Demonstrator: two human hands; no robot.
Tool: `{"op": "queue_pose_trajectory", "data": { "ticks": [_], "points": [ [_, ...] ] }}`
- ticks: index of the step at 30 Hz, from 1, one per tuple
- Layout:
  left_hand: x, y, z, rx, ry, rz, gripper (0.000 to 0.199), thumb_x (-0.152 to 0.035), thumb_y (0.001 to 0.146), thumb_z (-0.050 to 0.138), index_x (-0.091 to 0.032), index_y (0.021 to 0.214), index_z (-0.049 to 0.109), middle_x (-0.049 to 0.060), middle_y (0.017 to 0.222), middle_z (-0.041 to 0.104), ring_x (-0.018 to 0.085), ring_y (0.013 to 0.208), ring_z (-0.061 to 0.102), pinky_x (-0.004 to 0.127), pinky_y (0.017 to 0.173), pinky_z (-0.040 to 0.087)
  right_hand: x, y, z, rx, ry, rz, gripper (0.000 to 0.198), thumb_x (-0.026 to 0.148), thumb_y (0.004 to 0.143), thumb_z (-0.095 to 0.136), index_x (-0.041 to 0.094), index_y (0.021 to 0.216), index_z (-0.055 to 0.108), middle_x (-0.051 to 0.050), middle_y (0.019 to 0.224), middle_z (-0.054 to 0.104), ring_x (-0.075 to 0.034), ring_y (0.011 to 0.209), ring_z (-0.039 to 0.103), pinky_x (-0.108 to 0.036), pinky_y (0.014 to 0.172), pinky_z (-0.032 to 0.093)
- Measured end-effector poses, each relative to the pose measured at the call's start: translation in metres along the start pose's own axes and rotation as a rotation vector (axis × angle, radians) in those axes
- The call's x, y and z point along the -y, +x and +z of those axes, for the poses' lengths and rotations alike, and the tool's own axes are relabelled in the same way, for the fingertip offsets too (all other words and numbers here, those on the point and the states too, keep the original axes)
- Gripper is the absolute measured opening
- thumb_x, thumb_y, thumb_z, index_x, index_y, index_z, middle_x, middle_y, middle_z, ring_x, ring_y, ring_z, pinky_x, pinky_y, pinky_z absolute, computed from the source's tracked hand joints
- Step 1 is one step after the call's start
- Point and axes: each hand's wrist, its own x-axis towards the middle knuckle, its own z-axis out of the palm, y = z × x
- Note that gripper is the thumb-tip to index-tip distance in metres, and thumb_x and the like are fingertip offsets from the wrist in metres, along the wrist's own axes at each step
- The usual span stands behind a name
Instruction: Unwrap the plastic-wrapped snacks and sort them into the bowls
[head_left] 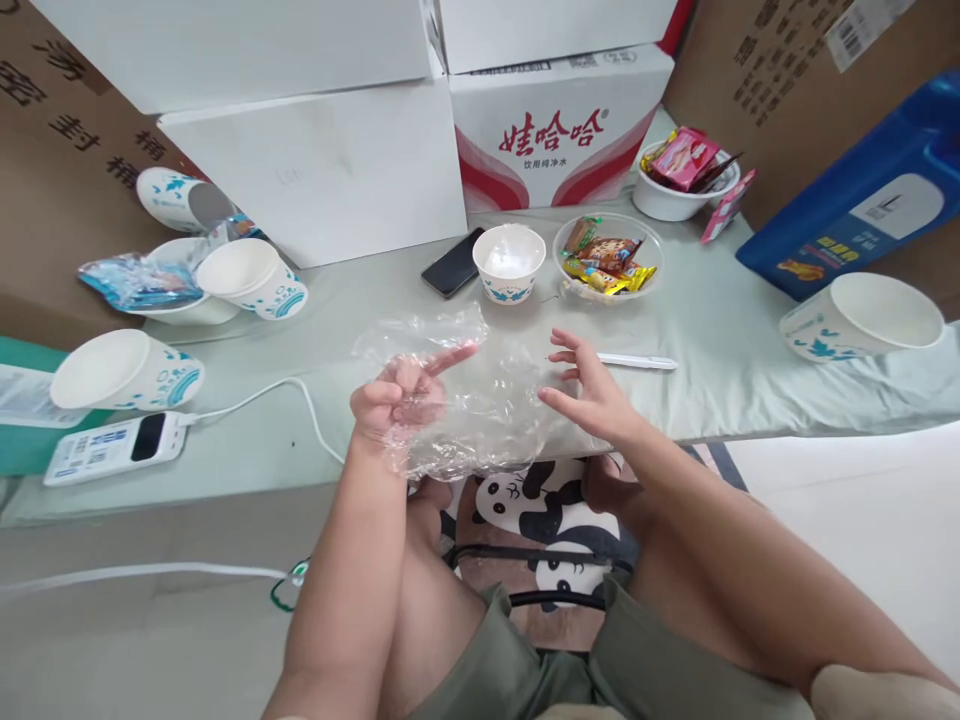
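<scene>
Thin clear plastic film (487, 410), crumpled and see-through, spreads over the front of the table between my hands. My left hand (409, 395) is partly covered by it, with the index finger stretched out and the other fingers curled into folds of the film. Just past the film's right edge, my right hand (589, 395) is open, fingers apart and holding nothing. A white pen-like stick (637, 361) lies beside its fingers. Beyond the hands stands a white paper bowl (509, 262) with clear plastic in it.
A black phone (452, 263) lies left of that bowl. Wrapped snacks fill a clear bowl (652, 285) and a white bowl (671, 202). Paper cups (169, 385) and a corded power strip (112, 450) are at left. A blue bottle (847, 210) leans at right. Boxes (555, 140) line the back.
</scene>
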Motion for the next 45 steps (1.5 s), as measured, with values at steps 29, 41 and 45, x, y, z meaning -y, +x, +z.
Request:
{"op": "queue_pose_trajectory", "data": {
  "ticks": [29,41,45],
  "points": [
    [-0.002,0.017,0.014,-0.72,0.766,-0.316,0.022,-0.019,0.087,0.062,-0.02,0.108,0.06,-0.006,0.056,0.056,0.008,0.039,0.042,0.019,0.041,0.03,0.014,-0.016,-0.051,-0.419,-0.477,-0.049,0.033,0.025,0.084,0.056,0.025,0.115,0.066,-0.011,0.119,0.07,-0.02,0.076,0.069,-0.038,0.068,0.06],
    [0.008,0.016,-0.001,-0.805,0.798,-0.271,0.046,-0.013,0.078,0.066,-0.022,0.122,0.053,-0.003,0.068,0.059,0.011,0.055,0.051,0.019,0.048,0.036,-0.002,-0.036,-0.04,0.455,-0.709,-0.407,0.019,0.028,0.09,0.06,0.025,0.107,0.068,-0.01,0.12,0.073,-0.03,0.115,0.067,-0.056,0.108,0.047],
    [0.007,0.015,-0.007,-0.829,0.838,-0.312,0.046,-0.015,0.08,0.066,-0.024,0.123,0.053,-0.001,0.071,0.059,0.014,0.064,0.058,0.02,0.052,0.039,0.0,-0.039,-0.05,0.421,-0.542,-0.399,0.013,0.026,0.092,0.053,0.025,0.085,0.064,-0.009,0.123,0.074,-0.03,0.123,0.066,-0.056,0.108,0.047]
  ]
}}
